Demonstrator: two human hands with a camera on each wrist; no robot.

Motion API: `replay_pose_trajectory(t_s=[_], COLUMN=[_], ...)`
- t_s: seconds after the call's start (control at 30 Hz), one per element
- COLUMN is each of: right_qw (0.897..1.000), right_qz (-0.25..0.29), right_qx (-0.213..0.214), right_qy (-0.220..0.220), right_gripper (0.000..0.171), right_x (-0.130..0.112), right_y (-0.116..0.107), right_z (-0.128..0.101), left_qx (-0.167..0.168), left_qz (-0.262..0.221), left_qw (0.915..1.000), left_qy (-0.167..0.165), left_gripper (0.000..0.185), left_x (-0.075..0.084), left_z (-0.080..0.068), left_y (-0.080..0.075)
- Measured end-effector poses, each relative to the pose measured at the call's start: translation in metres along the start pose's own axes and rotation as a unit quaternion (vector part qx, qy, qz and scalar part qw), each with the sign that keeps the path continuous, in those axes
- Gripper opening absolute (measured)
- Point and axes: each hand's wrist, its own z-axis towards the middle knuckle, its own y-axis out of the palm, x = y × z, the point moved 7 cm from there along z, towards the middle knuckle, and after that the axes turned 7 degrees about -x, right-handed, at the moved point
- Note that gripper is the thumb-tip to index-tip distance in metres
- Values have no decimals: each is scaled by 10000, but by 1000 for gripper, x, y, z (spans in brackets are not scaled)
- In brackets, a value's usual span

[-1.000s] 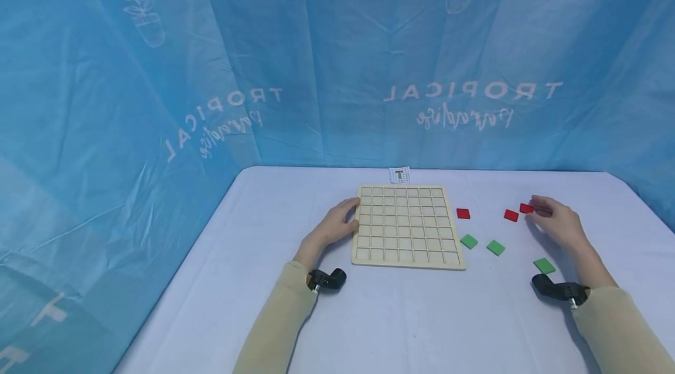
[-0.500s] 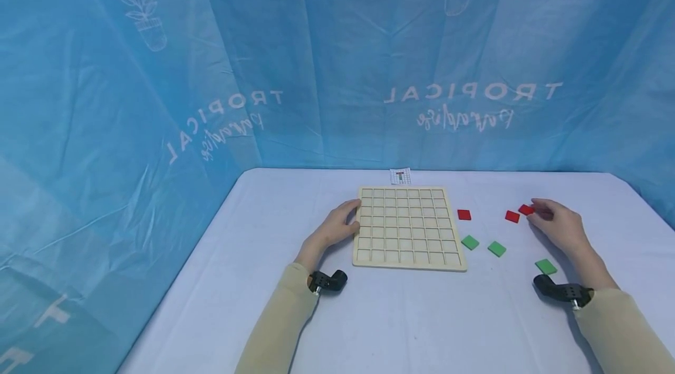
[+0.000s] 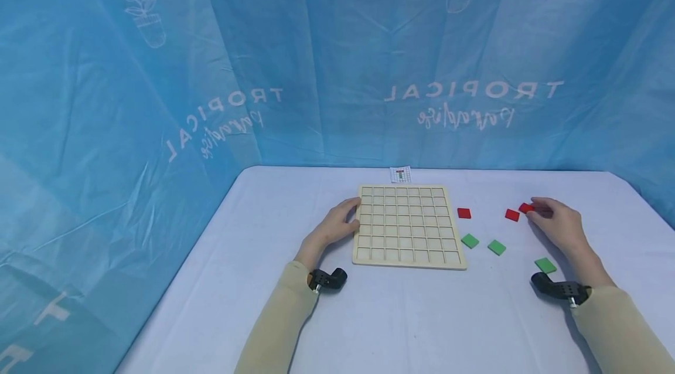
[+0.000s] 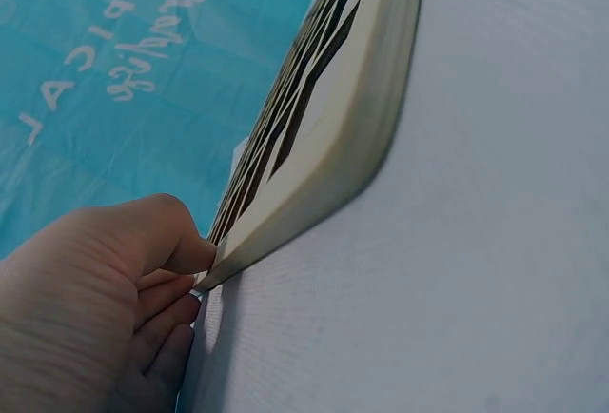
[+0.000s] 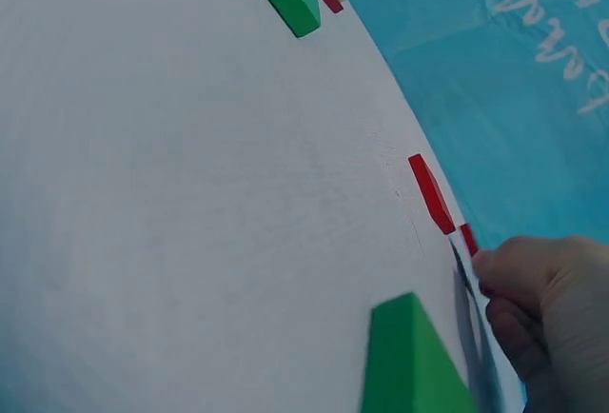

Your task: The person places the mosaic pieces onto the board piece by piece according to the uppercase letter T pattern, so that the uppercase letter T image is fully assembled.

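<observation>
Nearest, a green tile [image 3: 545,265] flat on the white worktop [image 3: 411,321]; then left hand [image 3: 331,225], fingers pinching the left edge of a pale gridded board [image 3: 406,230]. Farther, right hand [image 3: 560,223], fingers pinching a red tile [image 3: 525,208], thin, square, well right of the board. Barely changed over the last second, only slightly turned: apparently a grip being settled, no carrying yet.

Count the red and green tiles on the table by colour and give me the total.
Red tiles: 3, one of them at the fingertips of the right hand
Green tiles: 3, all lying to the right of the gridded board
Total: 6
</observation>
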Motion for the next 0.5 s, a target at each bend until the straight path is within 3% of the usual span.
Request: replay_pose_trajectory(t_s=[0.23, 0.43, 0.5], right_qw=[9990, 9979, 9980], right_qz=[360, 191, 310], right_qx=[249, 604, 523], right_qy=[107, -163, -187], right_gripper=[52, 63, 63], right_x=[-16, 36, 40], right_y=[-19, -4, 1], right_z=[9, 48, 53], left_qx=[21, -11, -6], left_qz=[39, 6, -42], left_qw=[9999, 9999, 9999], left_qy=[-92, -134, -103], left_gripper=[64, 64, 64], left_x=[-1, -1, -1], left_z=[2, 1, 0], left_y=[-2, -1, 0])
